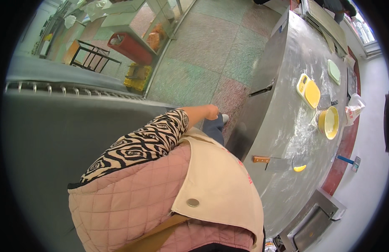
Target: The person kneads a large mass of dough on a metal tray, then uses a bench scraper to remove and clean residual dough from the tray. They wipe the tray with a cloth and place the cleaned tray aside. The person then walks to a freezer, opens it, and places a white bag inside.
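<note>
My left hand (211, 112) hangs in front of my body, over the floor and just above my dark trouser leg (213, 128). It looks rounded and compact, but its fingers are turned away, so I cannot make out their pose or anything in them. A black-and-cream patterned sleeve (140, 140) covers that forearm. My right hand is not in view. To my right stands a long metal worktable (272, 126) dusted with white powder. On it lie a wooden-handled scraper or knife (261, 159) and a small yellow curved piece (300, 168), both apart from my hand.
Farther along the table are a yellow-and-white kitchen scale (309, 91), a pale green scale (333, 72) and a yellow bowl (329, 123). A blue-handled brush or scraper (350, 162) lies by the wall. A grey counter (76, 126) runs along my left; tiled floor (198, 54) stretches ahead.
</note>
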The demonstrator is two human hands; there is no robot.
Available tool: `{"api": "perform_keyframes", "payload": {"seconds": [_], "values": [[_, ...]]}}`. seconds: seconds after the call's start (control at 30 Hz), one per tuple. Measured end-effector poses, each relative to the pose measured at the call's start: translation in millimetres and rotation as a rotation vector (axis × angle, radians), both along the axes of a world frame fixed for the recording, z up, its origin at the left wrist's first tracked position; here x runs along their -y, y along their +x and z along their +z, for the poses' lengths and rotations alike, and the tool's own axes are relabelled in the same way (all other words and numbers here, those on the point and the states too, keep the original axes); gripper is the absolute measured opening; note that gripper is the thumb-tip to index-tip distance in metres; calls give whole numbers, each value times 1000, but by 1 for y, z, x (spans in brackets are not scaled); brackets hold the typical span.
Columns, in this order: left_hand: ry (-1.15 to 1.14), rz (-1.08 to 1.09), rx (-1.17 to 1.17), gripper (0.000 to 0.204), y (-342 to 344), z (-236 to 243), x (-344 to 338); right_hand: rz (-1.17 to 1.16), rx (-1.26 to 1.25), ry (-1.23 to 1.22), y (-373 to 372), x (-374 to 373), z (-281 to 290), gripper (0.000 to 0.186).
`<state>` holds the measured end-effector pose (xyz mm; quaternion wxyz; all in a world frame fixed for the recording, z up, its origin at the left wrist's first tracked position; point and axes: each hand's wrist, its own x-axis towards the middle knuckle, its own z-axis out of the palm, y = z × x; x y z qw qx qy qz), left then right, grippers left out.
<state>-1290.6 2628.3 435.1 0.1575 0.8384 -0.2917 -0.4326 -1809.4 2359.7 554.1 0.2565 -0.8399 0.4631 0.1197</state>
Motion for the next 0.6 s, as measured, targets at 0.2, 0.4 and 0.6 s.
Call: {"api": "perform_keyframes", "payload": {"seconds": [0.2,0.4,0.6], "values": [[-40,122,-31,31,105,-8,-4,-13,-39,91,99,54,16,44],[-35,555,1,31,218,-14,-49,-52,-127,322,204,79,74,38],[178,443,-271,26,311,-43,-38,-170,111,730,371,84,129,33]]}}
